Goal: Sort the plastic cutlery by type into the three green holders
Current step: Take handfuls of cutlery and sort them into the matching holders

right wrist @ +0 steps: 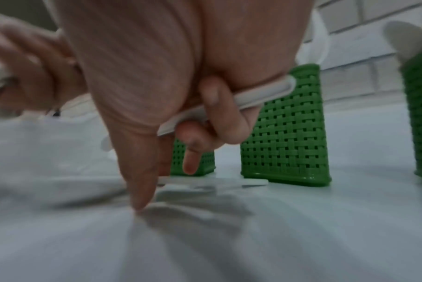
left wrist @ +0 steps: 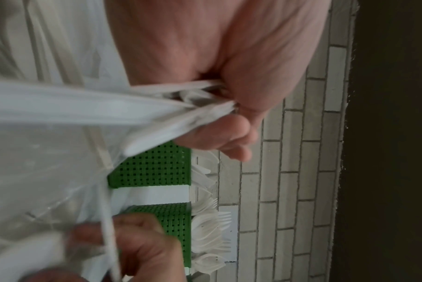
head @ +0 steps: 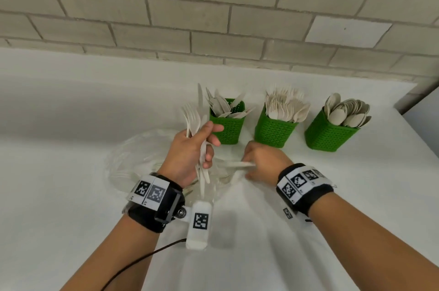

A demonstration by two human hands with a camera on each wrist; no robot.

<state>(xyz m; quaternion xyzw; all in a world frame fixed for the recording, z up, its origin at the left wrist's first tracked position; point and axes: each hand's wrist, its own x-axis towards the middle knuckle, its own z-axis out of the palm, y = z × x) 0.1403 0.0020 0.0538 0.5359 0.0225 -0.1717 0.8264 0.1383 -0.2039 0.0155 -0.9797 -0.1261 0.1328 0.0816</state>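
Observation:
Three green holders stand in a row: knives in the left holder (head: pixel 227 124), forks in the middle holder (head: pixel 275 128), spoons in the right holder (head: pixel 331 133). My left hand (head: pixel 206 146) grips an upright bundle of white cutlery (head: pixel 191 117), fork heads up, handles hanging below the fist (left wrist: pixel 181 99). My right hand (head: pixel 251 167) is low over a clear plastic bag (head: pixel 140 155), its fingers curled round one white cutlery handle (right wrist: pixel 260 91); its head is hidden. The thumb (right wrist: pixel 140 190) touches the bag. Another white piece (right wrist: pixel 212 182) lies flat by the holders.
The white table (head: pixel 308 219) meets a grey brick wall (head: pixel 213 17) behind the holders. Its right edge (head: pixel 420 138) runs just past the spoon holder. More cutlery shows faintly inside the bag. A black cable (head: pixel 147 257) trails from my left wrist.

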